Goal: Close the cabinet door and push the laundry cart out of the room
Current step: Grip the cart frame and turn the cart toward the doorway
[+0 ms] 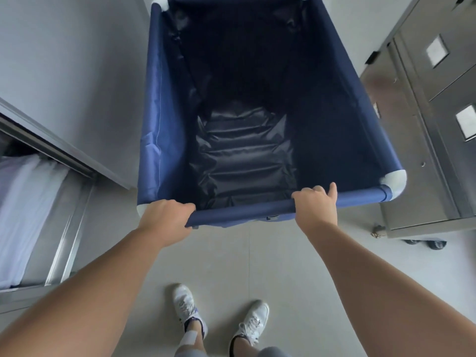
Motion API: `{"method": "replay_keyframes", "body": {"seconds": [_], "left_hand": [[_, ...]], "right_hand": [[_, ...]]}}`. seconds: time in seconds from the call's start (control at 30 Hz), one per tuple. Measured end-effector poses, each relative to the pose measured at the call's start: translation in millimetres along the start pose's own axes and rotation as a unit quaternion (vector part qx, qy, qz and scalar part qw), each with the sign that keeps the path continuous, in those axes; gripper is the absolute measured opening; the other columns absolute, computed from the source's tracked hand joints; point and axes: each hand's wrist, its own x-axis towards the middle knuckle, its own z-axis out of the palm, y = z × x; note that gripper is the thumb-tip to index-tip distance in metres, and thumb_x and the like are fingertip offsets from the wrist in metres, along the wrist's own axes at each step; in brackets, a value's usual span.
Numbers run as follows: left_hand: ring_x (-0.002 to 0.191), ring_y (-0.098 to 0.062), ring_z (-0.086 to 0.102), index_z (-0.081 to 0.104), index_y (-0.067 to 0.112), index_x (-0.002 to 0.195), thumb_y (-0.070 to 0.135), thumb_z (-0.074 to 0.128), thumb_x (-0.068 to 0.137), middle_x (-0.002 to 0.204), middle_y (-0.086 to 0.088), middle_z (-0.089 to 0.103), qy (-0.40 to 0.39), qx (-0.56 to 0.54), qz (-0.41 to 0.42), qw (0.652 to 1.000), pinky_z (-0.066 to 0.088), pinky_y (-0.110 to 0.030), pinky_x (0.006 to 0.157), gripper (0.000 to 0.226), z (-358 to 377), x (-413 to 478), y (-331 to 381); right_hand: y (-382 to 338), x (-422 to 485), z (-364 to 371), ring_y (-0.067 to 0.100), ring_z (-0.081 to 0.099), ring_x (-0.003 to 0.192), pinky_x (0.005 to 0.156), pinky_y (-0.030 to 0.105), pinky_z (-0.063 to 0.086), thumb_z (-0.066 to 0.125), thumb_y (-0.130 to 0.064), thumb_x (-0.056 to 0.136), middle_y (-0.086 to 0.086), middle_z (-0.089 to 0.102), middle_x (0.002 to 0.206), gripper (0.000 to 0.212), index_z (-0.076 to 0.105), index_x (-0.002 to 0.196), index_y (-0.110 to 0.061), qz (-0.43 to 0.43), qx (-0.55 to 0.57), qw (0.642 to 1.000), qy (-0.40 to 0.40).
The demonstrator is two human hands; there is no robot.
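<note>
The laundry cart (164,104) is a deep blue fabric bin on a frame with white corner caps, straight in front of me, and nothing lies in it. My left hand (164,219) grips the near rim bar at its left end. My right hand (315,202) grips the same bar near its right end, with the forefinger raised. On the left stands a metal cabinet (67,222) whose door (64,81) is swung open, showing folded white linen (25,202) inside.
A stainless steel cabinet on castors (422,150) with labelled doors stands close to the cart's right side. The cart sits between it and the open door on the left. Grey tiled floor (244,266) lies under my feet.
</note>
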Motion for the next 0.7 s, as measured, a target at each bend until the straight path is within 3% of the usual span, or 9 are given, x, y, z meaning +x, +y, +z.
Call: {"method": "replay_keyframes", "body": {"seconds": [0.17,0.37,0.47,0.57,0.7], "left_hand": [[0.061,-0.016,0.054,0.046,0.034,0.088,0.082,0.042,0.069,0.066,0.01,0.057,-0.022,-0.081,-0.04,0.996,0.037,-0.031,0.051,0.052,-14.0,23.5,40.3],[0.054,-0.012,0.051,0.049,0.03,0.077,0.095,0.024,0.064,0.06,0.011,0.052,0.082,-0.125,-0.052,0.987,0.034,-0.029,0.047,0.07,-13.2,45.0,79.5],[0.046,-0.014,0.046,0.047,0.025,0.066,0.095,0.021,0.063,0.05,0.008,0.046,0.109,-0.12,-0.048,0.986,0.028,-0.028,0.044,0.075,-11.2,52.8,74.7],[0.04,-0.013,0.041,0.042,0.024,0.059,0.095,0.022,0.063,0.045,0.008,0.041,0.121,-0.121,-0.049,0.984,0.025,-0.027,0.043,0.074,-13.6,65.5,67.2],[0.04,-0.011,0.04,0.045,0.025,0.06,0.096,0.019,0.063,0.045,0.009,0.042,0.128,-0.11,-0.045,0.985,0.023,-0.027,0.043,0.075,-18.9,88.8,50.1]], "right_hand": [[2.0,11.8,-2.7,0.022,0.048,0.095,0.118,0.056,0.01,0.065,-0.009,0.075,-0.006,0.055,0.085,0.031,0.062,0.098,-0.031,-0.01,0.008,1.0,0.005],[10.0,29.4,-0.7,0.022,0.05,0.093,0.117,0.051,0.018,0.065,-0.008,0.074,-0.005,0.056,0.085,0.031,0.061,0.097,-0.028,-0.039,0.005,0.999,0.028],[10.4,39.8,-5.7,0.021,0.047,0.084,0.1,0.039,0.032,0.064,-0.006,0.072,-0.005,0.053,0.081,0.032,0.061,0.096,-0.027,-0.044,0.005,0.998,0.033],[9.4,53.6,-14.1,0.02,0.044,0.077,0.078,0.032,0.03,0.063,-0.006,0.074,-0.004,0.052,0.078,0.028,0.059,0.093,-0.026,-0.058,-0.002,0.998,0.025],[3.8,75.8,-23.7,0.02,0.044,0.076,0.075,0.031,0.029,0.062,-0.004,0.074,-0.004,0.052,0.077,0.027,0.059,0.091,-0.025,-0.061,-0.003,0.997,0.035]]}}
